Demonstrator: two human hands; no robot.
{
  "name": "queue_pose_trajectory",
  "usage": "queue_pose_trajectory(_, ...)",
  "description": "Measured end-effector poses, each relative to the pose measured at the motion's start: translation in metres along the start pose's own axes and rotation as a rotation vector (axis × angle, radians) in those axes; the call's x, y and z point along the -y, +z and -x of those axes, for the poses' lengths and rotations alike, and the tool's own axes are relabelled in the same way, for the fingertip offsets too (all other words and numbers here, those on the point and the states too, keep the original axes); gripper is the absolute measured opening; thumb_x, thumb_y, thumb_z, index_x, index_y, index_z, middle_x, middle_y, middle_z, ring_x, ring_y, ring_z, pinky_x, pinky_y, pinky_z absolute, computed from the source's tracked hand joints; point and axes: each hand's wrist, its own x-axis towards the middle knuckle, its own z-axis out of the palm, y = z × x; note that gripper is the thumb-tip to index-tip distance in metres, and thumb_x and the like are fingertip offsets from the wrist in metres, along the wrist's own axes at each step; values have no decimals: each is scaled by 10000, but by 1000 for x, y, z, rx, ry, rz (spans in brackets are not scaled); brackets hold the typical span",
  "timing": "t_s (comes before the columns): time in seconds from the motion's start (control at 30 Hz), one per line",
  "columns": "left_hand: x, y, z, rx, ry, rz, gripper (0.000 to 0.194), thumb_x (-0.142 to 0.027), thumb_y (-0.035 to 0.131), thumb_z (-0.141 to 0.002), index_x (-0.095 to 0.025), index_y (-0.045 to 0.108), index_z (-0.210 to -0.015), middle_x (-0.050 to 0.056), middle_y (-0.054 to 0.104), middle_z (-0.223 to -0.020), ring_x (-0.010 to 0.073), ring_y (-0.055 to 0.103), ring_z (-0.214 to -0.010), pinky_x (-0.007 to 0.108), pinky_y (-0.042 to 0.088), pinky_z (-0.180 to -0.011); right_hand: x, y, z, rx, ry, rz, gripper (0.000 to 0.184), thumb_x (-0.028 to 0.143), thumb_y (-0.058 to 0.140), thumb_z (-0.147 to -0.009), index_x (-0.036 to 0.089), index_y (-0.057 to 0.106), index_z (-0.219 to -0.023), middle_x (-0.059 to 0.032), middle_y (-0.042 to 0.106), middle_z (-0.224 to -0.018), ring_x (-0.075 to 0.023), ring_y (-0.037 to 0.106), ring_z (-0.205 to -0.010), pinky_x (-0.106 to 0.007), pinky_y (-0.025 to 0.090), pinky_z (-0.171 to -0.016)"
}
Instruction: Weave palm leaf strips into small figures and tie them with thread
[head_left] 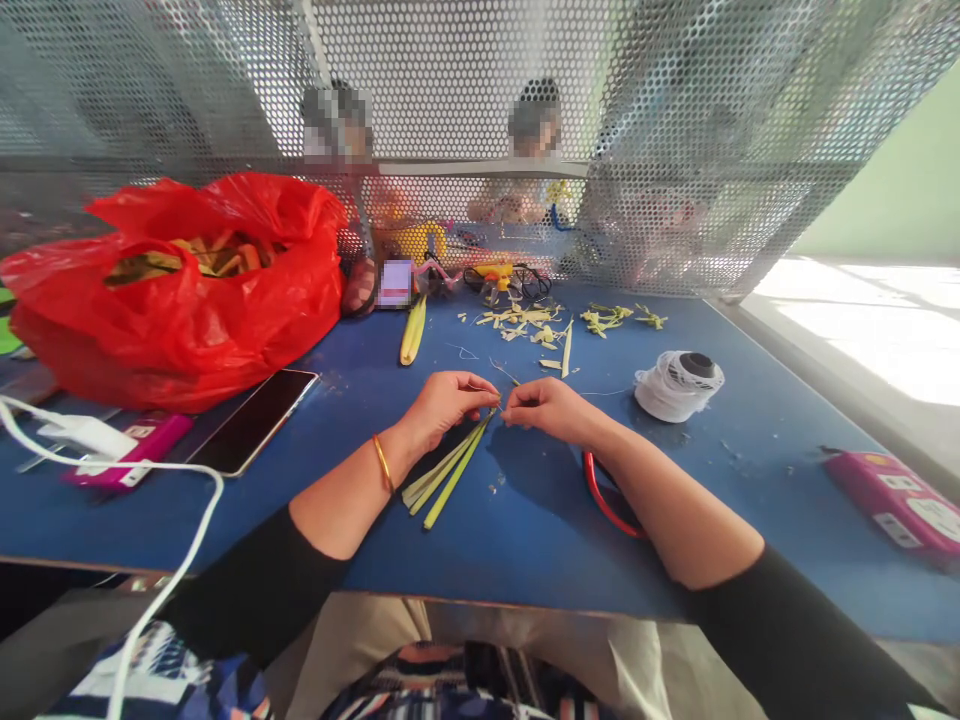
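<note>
My left hand, with a gold bangle at the wrist, pinches the upper end of some green leaf strips. The strips fan out below it toward the table's front edge. Close beside it, my right hand is closed in a pinch on a thin thread near the tip of the strips. Thread runs rightward from there to a spool of white thread on the table. Under my right forearm lies a red-handled tool, partly hidden by the arm.
A big red plastic bag of leaf material stands at the left. Nearby are a phone and a purple power strip with a white cable. Pale leaf scraps lie behind my hands. A perforated metal screen borders the back; people sit beyond.
</note>
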Motion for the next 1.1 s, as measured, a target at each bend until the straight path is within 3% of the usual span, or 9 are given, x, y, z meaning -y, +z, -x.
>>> queue_pose_trajectory(0.07,-2,-1,1,6,34,-53,89,-169,775,-627,-155,692,-656,-36,596,-530,56,461,-454,193,299,-454,-2,2,-2,-102,31,-54,77,256,655,-749,181,671,-738,37,626,-633,-85,518,-520,-237,403,-559)
queue_pose_trajectory(0.13,-4,-1,2,17,63,-91,68,-147,762,-648,-155,695,-655,-35,601,-523,60,470,-459,197,340,-471,-3,6,-5,-225,36,-182,161,160,614,-766,182,662,-918,3,704,-825,-78,583,-541,-246,476,-618)
queue_pose_trajectory(0.23,-5,-2,2,40,95,-107,75,-114,751,-660,-151,689,-641,-33,606,-515,64,492,-466,199,380,-492,-3,11,-6,-163,29,-351,317,28,540,-745,168,613,-1020,-46,734,-982,-83,643,-589,-268,533,-686)
queue_pose_trajectory(0.37,-1,-2,-2,59,146,-116,87,-89,735,-660,-153,685,-627,-19,639,-548,74,526,-488,202,413,-514,-1,16,-5,-23,-27,-337,299,-9,554,-720,157,624,-958,-30,752,-866,-101,655,-616,-262,538,-683)
queue_pose_trajectory(0.7,12,-6,-9,5,381,-445,98,-102,684,-658,-189,729,-662,4,713,-657,131,632,-634,222,444,-600,4,18,-2,-72,3,-214,235,19,621,-706,184,632,-873,56,690,-641,-116,659,-628,-242,486,-675)
queue_pose_trajectory(0.9,8,-5,-6,-22,390,-525,122,-95,663,-679,-192,737,-685,4,726,-676,136,645,-644,225,442,-618,8,19,-1,-117,19,-153,209,19,621,-717,185,632,-842,73,659,-572,-106,637,-573,-219,456,-619)
queue_pose_trajectory(1.1,9,-2,-3,-114,399,-642,159,-106,659,-712,-210,756,-782,21,764,-787,168,679,-727,246,458,-664,3,22,-3,-145,4,-181,278,19,646,-709,181,633,-934,75,665,-585,-119,651,-565,-229,475,-618)
